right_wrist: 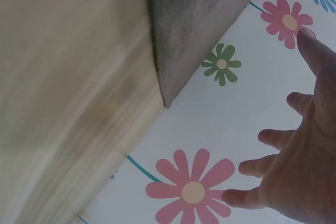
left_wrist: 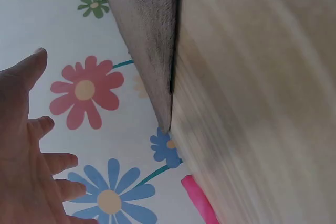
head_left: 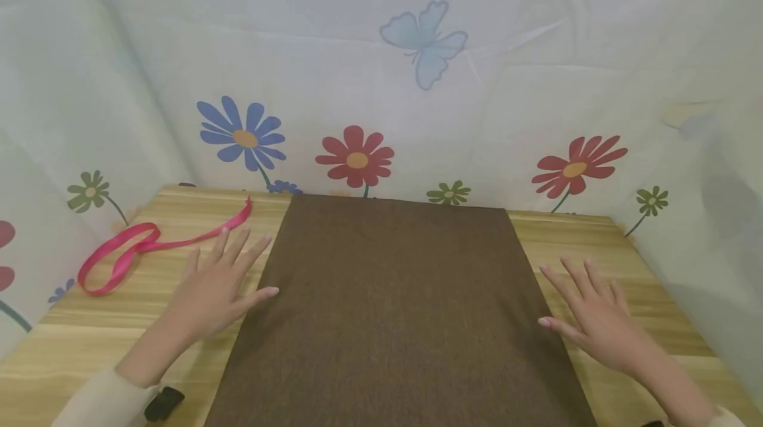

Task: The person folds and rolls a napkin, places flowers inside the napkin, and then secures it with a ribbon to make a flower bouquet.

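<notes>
My left hand hovers with spread fingers over the left edge of a dark brown cloth mat. On the other side, my right hand is also spread out, above the mat's right edge. Neither hand holds anything. Beyond the left fingertips, a pink ribbon lies looped on the wood-grain table, its tail running toward the mat. The left wrist view shows the left palm apart from the table, with a bit of the ribbon low down. In the right wrist view the right palm is likewise raised.
The wood-grain table shows on both sides of the mat. A white curtain printed with flowers and a butterfly hangs behind the table and along its sides. A black strap piece sits at the left wrist.
</notes>
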{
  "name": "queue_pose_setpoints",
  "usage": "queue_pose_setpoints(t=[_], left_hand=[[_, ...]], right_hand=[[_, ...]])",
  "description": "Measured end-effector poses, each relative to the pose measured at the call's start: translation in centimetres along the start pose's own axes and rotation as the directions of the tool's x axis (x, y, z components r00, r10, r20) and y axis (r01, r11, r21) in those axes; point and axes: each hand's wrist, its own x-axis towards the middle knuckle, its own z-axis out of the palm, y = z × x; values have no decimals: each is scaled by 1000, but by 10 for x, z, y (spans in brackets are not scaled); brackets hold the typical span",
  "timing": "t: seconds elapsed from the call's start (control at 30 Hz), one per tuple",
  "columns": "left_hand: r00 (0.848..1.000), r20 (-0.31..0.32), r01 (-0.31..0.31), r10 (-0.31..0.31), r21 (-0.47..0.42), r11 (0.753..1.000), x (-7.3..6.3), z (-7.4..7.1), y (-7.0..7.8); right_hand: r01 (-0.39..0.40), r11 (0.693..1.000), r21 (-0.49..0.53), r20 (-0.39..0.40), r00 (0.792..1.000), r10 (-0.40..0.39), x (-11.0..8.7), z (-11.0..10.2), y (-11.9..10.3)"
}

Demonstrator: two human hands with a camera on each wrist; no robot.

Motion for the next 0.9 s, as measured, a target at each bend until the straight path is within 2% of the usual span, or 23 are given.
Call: queue_pose_setpoints(t=[0.13, 0.23, 0.33, 0.47, 0.73, 0.83, 0.9], left_hand=[[1000, 8, -7, 7, -38, 999, -6, 2, 2], [1000, 17, -7, 9, -115, 993, -12, 4, 3], [999, 33, 13, -5, -233, 972, -16, 6, 4], [996, 80, 67, -40, -364, 929, -19, 9, 5], [987, 152, 122, -59, -446, 887, -22, 7, 7], [983, 175, 132, -54, -470, 873, -22, 6, 6], [981, 187, 137, -52, -480, 866, -22, 6, 5]], right_hand=[[-15, 999, 40, 30, 999, 14, -13, -1, -1], [3, 996, 86, 22, 1000, -5, -24, -2, -2], [33, 991, 130, -4, 999, -32, -35, 0, -3], [49, 987, 153, -24, 999, -45, -48, 5, -5], [116, 991, 64, -66, 992, -112, -71, 19, 2], [134, 985, 112, -24, 991, -132, -81, 26, 11], [190, 964, 188, 15, 981, -196, -88, 34, 24]])
